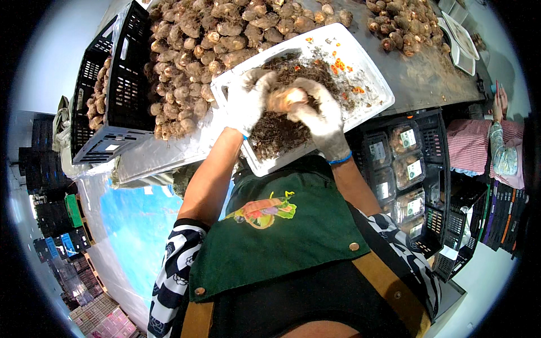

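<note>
White-gloved left hand (248, 102) and right hand (322, 116) pinch a tuber (286, 100); scraps (279, 134) litter the tray (366, 67) beneath; a tuber heap (183, 67) lies beyond, a crate (133, 67) left, packs (407, 172) right.

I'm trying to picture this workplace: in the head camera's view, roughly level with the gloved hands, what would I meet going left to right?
Black mesh crate, pile of brown tubers, left gloved hand, held tuber, right gloved hand, clear packs with labels, co-worker's hand.
</note>
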Demonstrator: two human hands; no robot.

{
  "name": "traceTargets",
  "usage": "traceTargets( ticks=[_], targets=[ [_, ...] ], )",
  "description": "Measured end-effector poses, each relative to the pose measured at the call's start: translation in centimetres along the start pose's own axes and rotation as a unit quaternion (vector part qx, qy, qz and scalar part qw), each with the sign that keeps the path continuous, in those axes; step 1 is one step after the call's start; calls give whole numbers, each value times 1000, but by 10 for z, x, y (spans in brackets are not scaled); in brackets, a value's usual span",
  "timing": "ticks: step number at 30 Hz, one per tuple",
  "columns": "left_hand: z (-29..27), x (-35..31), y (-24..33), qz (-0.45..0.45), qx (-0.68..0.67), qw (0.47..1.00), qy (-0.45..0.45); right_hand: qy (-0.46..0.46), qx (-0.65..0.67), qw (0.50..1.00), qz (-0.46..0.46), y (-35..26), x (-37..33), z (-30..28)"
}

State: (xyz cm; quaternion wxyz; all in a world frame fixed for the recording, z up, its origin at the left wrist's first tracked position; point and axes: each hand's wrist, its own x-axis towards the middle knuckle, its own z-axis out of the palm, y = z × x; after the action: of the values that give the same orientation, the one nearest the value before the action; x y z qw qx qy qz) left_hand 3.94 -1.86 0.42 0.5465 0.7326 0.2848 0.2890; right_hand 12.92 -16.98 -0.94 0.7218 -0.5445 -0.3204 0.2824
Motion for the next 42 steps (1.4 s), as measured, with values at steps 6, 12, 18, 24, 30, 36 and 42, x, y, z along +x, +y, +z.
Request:
traceTargets(
  ticks=[6, 12, 18, 24, 30, 36, 42],
  targets=[
    [-18, -13, 3, -126, -231, 964, -34, 5, -71, 995, -68, 0, 1, -10],
    [0, -22, 25, 61, -42, 986, -148, 20, -105, 991, -83, -2, 3, -6],
    [4, -6, 16, -90, -139, 984, 68, 8, -101, 993, -56, -6, 0, -4],
    [-2, -13, 30, 259, 144, 948, -111, 2, -225, 968, -111, 2, 3, -6],
    [-15, 0, -4, -48, -91, 993, -52, 22, 20, 1000, -9, -9, -1, 0],
    [2, -17, 16, 80, 135, 984, -90, 62, -148, 979, -123, 5, 0, -4],
    [15, -37, 14, 8, -81, 997, 7, 92, -19, 994, -64, 1, 4, -1]
  ],
)
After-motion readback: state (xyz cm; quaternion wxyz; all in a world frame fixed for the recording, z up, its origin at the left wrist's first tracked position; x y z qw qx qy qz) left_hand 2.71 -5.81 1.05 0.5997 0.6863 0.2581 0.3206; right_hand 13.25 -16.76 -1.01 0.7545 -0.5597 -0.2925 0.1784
